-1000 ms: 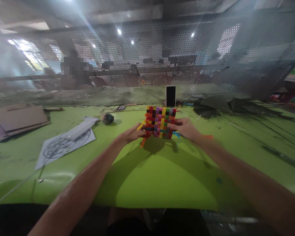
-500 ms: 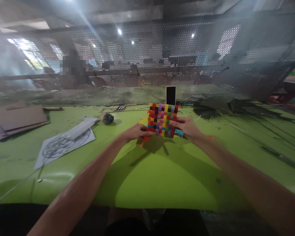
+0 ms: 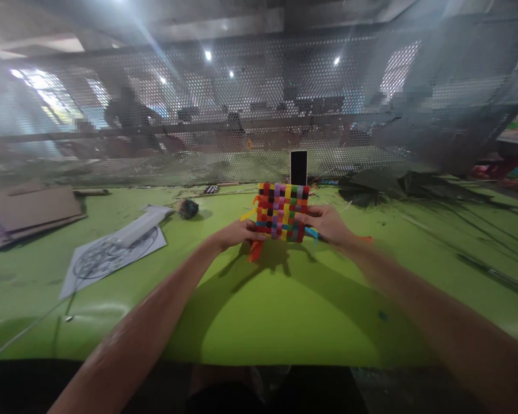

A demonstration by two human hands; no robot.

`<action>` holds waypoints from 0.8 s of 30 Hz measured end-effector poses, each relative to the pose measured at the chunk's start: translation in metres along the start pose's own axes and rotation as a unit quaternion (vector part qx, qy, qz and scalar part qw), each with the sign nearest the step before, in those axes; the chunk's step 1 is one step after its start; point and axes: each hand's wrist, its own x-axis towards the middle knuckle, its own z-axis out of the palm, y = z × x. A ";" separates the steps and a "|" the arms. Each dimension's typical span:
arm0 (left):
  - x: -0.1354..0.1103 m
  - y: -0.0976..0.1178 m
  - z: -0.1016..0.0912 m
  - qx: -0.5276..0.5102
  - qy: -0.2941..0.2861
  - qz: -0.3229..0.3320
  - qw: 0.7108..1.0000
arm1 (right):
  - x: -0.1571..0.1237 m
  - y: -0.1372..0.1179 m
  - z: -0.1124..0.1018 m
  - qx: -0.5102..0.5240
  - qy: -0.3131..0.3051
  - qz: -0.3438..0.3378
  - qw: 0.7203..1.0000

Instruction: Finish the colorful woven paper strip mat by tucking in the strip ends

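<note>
A small woven mat of many-coloured paper strips (image 3: 280, 208) is held upright above the green table (image 3: 263, 305), with loose strip ends sticking out at its sides and bottom. My left hand (image 3: 237, 233) pinches its lower left edge. My right hand (image 3: 323, 223) grips its lower right edge, thumb on the front. Both arms stretch out over the table.
A phone (image 3: 299, 168) stands upright behind the mat against a perforated metal screen (image 3: 259, 103). A printed sheet with a rolled paper (image 3: 116, 250) lies at the left, flat cardboard (image 3: 30, 207) beyond it, and a small dark ball (image 3: 187, 208). Dark leaves (image 3: 397, 190) lie at the right.
The mat was lifted a little and tilted between my hands, then settled slightly lower and left. Both hands kept their hold.
</note>
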 end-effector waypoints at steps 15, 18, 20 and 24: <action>-0.005 0.004 -0.007 0.074 -0.038 0.035 0.996 | 0.003 0.001 -0.003 -0.010 -0.016 0.008 1.000; -0.006 0.006 -0.008 0.099 -0.028 0.036 0.994 | 0.005 0.004 -0.005 0.004 -0.016 0.018 1.000; -0.005 0.005 -0.008 0.121 -0.025 0.040 0.991 | 0.006 0.006 -0.006 0.009 -0.016 0.025 1.000; -0.005 0.006 -0.005 0.090 -0.006 0.056 0.994 | 0.008 0.010 -0.007 0.014 -0.031 0.037 0.999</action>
